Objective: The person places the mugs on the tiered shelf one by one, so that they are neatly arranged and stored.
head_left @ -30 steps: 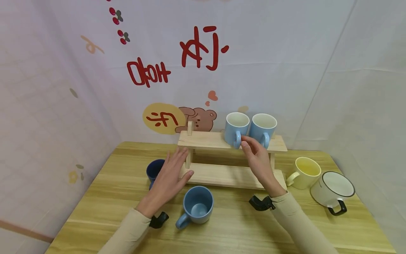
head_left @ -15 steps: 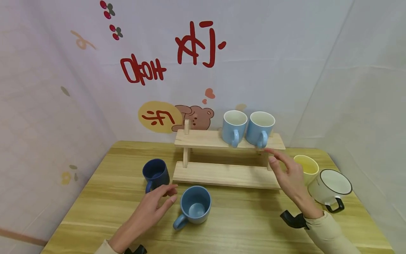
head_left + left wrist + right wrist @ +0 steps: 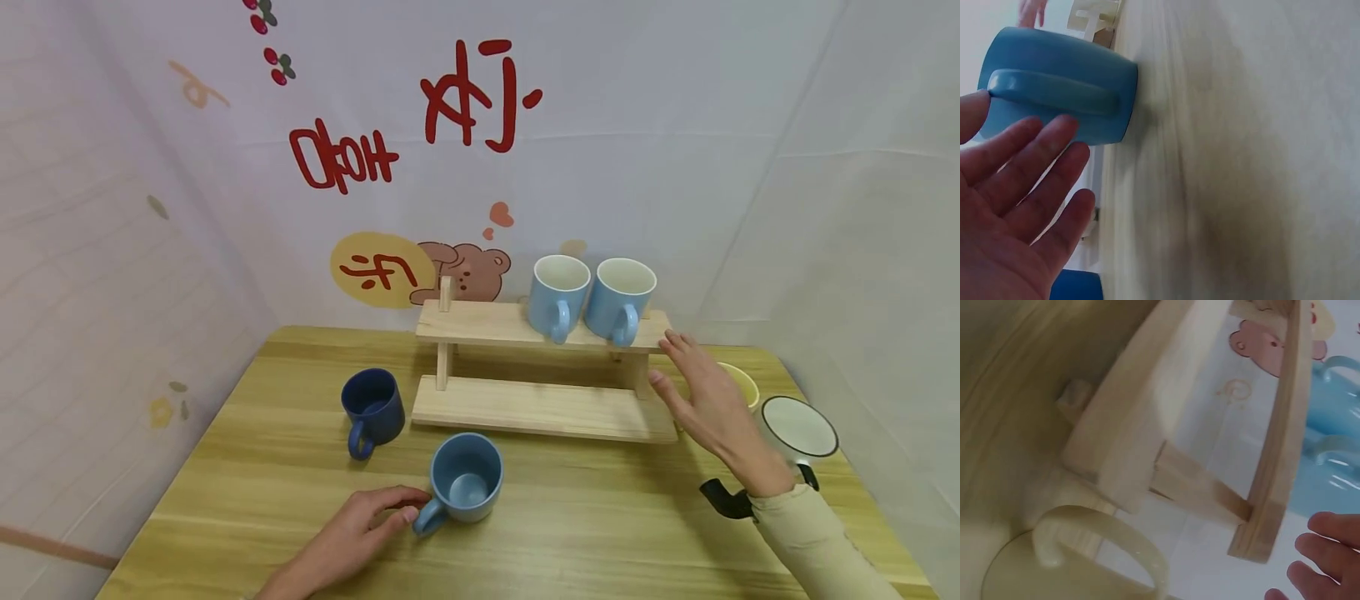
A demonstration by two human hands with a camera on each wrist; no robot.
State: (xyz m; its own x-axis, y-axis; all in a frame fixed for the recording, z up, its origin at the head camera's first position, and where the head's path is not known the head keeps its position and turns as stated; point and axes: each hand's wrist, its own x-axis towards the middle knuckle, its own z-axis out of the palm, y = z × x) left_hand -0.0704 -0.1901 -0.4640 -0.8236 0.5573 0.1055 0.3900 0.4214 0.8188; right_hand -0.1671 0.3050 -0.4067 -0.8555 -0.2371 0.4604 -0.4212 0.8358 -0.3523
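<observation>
Left hand (image 3: 356, 533): now brought to round blue mug (image 3: 468, 477), lower centre; fingers extended.
Right hand (image 3: 711, 407): shifted rightward, beside wooden shelf (image 3: 536, 406); fingers extended.

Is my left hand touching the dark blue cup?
Apart. The head view shows it: a strip of bare table lies between your left hand and the dark blue cup, handle included.

White backdrop (image 3: 675, 125) behind: printed bear (image 3: 477, 279), yellow disc (image 3: 348, 279), red characters (image 3: 464, 93), cherries (image 3: 271, 56).
</observation>
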